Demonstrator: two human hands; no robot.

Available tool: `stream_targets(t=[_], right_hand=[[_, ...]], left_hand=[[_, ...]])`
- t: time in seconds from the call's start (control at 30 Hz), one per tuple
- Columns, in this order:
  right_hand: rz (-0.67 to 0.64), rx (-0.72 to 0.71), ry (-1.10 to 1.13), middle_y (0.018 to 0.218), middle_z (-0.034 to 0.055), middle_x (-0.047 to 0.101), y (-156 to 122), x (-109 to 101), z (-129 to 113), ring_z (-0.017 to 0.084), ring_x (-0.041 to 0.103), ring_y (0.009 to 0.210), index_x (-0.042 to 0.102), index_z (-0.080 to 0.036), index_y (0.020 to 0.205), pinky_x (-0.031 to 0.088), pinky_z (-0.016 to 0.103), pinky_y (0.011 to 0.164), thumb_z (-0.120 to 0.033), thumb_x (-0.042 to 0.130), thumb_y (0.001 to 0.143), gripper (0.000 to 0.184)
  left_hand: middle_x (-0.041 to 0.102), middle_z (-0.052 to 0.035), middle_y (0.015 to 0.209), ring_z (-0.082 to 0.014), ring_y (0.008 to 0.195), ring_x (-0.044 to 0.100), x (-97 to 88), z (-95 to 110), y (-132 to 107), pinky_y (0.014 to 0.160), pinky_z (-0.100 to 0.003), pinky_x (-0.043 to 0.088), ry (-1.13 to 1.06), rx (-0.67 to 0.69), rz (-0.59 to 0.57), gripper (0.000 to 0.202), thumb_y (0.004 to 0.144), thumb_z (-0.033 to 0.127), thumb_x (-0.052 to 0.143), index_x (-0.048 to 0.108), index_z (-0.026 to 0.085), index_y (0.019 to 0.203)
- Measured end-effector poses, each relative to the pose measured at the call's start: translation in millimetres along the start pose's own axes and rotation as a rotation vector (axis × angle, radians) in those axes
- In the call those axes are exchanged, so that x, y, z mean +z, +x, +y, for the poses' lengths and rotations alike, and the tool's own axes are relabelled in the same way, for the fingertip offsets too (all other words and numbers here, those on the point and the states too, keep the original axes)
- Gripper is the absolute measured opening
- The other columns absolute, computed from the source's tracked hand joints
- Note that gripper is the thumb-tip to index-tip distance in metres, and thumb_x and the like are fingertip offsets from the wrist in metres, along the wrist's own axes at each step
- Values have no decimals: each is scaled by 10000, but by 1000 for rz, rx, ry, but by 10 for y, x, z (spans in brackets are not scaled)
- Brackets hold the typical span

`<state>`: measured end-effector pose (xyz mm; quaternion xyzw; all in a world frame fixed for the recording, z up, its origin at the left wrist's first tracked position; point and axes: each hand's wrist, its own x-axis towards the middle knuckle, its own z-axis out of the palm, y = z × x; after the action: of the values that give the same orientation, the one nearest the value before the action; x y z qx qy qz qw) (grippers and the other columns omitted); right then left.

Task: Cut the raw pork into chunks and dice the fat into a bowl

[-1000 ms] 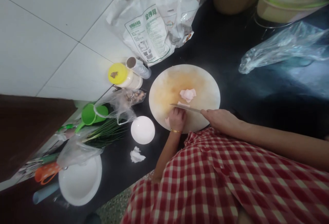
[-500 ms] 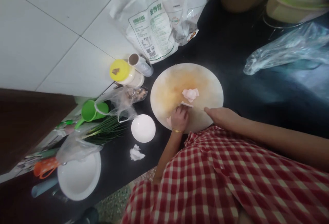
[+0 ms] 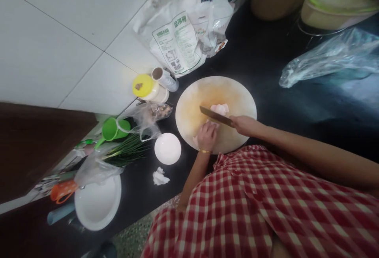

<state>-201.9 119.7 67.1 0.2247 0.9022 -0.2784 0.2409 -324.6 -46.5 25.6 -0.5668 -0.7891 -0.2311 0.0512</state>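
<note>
Pale pink meat (image 3: 220, 109) is lying in a small heap near the middle of a round cutting board (image 3: 201, 94), which is sitting on the black bench (image 3: 266, 60) close to its near edge, directly in front of the person. A second piece of meat (image 3: 194, 140) is showing at the board's near rim, and the left hand (image 3: 207, 135) is pressing down on it with fingers curled over it; a gold bangle (image 3: 204, 151) is sitting on that wrist. The right hand (image 3: 244, 125) is gripping the handle of a knife (image 3: 214, 115), fingers fully wrapped around it. The blade is running between the heap and the left hand, its tip pointing toward the wall-side edge of the bench; whether it is touching the board cannot be told. Just beside the board, toward the wall-side edge, a small white bowl (image 3: 167, 148) is standing, with a crumpled tissue (image 3: 160, 177) near it at the near edge. A yellow-lidded jar (image 3: 143, 86) and a printed white bag (image 3: 180, 40) are resting against the tiled wall. Green chives (image 3: 127, 153), a green cup (image 3: 114, 129) and a white plate (image 3: 97, 202) are lying further along that side, well apart from the board. A clear plastic bag (image 3: 325, 58) is lying toward the bench's opposite end.
</note>
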Motion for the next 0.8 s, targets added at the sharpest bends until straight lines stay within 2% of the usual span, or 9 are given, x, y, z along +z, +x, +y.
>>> stream_targets(t=[0.17,0.33,0.43,0.53,0.6,0.8], right_hand=[[108,83,179,966,40,533,-132,-272,206,-68,348,681,484,-116,1059,167,57,643,-433,200,847,476],[128,142,187,934,32,534,-266,-382,152,-77,249,604,468,-122,1062,135,69,627,-460,204,846,481],[99,146,73,896,19,524,-388,-332,52,-73,123,562,439,-149,1099,102,94,622,-441,175,851,466],[72,102,1,898,9,513,-490,-225,-48,-74,72,567,430,-184,1108,73,112,629,-376,148,854,426],[65,68,-28,920,9,507,-533,-152,-97,-79,92,575,422,-201,1111,68,114,635,-343,119,856,420],[-31,47,-124,997,18,485,-633,-24,-179,-91,291,631,379,-224,1154,108,95,634,-243,142,829,403]], left_hand=[[582,-82,1088,-184,1041,511,29,5,-14,911,-337,439,-11,18,55,209,855,208,500,640,166,1005],[552,-89,1160,-194,1072,494,1,4,-50,945,-360,427,-14,1,44,230,868,237,490,633,172,1035],[528,-105,1202,-210,1120,466,-41,-9,-85,962,-369,417,-18,19,65,244,868,232,488,624,154,1055],[564,-106,1131,-207,1106,475,-44,-29,-114,941,-354,430,-16,41,65,244,871,232,486,618,144,1057],[585,-98,1079,-203,1069,495,-20,-41,-118,914,-342,442,0,42,56,238,874,239,487,619,144,1048],[602,-88,1013,-211,994,508,38,-51,-78,869,-346,443,42,10,45,204,865,246,502,632,149,989]])
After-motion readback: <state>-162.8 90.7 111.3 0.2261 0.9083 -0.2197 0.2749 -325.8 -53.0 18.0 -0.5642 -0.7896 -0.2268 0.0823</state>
